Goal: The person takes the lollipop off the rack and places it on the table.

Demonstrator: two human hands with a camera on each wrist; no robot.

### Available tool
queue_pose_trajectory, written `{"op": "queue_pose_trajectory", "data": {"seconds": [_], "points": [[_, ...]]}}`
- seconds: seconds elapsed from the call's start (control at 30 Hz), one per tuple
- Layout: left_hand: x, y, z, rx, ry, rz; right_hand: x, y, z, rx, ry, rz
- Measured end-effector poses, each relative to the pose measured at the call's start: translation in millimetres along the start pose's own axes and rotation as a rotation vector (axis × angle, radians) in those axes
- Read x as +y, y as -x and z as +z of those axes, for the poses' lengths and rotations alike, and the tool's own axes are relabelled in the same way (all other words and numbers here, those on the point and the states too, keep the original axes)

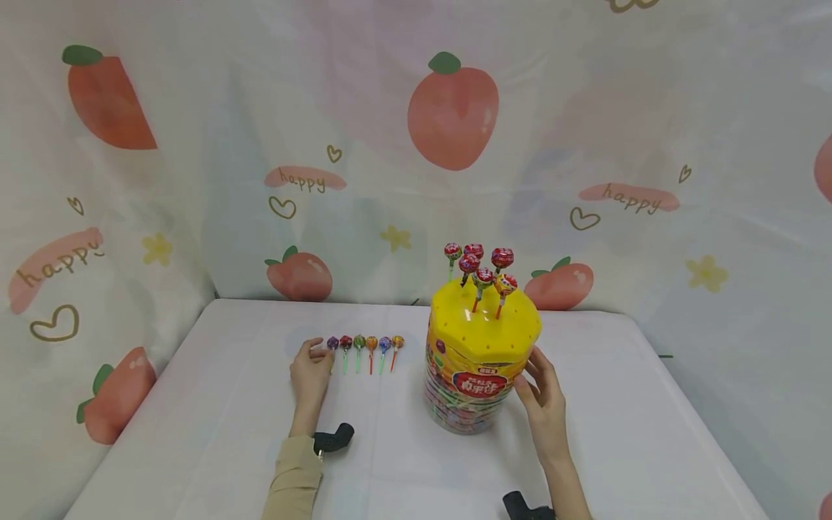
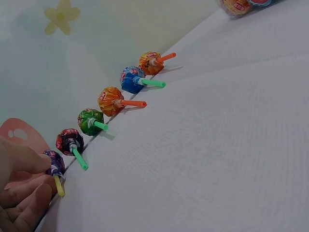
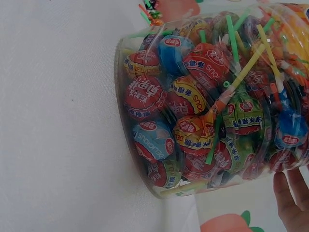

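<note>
In the left wrist view, my left hand pinches the purple-wrapped lollipop with a yellow stick, at the left end of a row lying on the table. Beside it lie a dark red lollipop, a green lollipop, an orange lollipop and others. My right hand rests against the right side of a large clear candy jar, its thumb near the label and its fingers extended along the side. Several red-wrapped lollipops stand upright in the yellow lid.
Wrapped lollipops fill the jar. A white cloth covers the table, which meets a peach-printed curtain at the back. Black wrist-camera mounts sit beside both forearms.
</note>
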State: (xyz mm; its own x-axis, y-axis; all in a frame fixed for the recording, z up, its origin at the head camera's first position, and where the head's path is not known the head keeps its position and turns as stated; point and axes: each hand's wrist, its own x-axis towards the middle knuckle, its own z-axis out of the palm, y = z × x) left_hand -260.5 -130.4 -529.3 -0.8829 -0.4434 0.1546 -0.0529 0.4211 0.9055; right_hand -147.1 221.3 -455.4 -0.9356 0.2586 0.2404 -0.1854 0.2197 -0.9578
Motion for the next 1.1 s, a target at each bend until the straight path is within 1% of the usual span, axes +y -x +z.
{"op": "queue_pose_trajectory", "data": {"seconds": [0.13,0.3,0.5,0.77,0.87,0.97,1.1], "points": [[1.6,2.3,-1.5,-0.001,0.013,0.001,-0.2,0.6,-0.4,0.002,-0.005,-0.006],[4.4,5.9,-4.0,0.000,0.031,-0.018,-1.1,1.2,-0.8,0.006,-0.014,-0.010],[8.5,8.0,-8.9,0.008,0.024,-0.036,-2.2,1.1,-0.2,0.008,-0.017,-0.007],[22.0,13.1,-18.2,0.039,0.061,-0.039,-1.6,-1.2,0.3,0.003,-0.009,-0.016],[28.8,17.2,-19.4,0.038,0.081,-0.024,-1.6,-1.0,0.2,0.001,-0.003,-0.011],[36.7,21.1,-19.0,0.036,0.121,0.007,-1.7,-0.6,0.1,0.001,-0.001,-0.009],[48.7,25.7,-17.3,0.033,0.186,0.070,-1.1,0.0,-0.2,0.004,0.003,-0.009]]}}
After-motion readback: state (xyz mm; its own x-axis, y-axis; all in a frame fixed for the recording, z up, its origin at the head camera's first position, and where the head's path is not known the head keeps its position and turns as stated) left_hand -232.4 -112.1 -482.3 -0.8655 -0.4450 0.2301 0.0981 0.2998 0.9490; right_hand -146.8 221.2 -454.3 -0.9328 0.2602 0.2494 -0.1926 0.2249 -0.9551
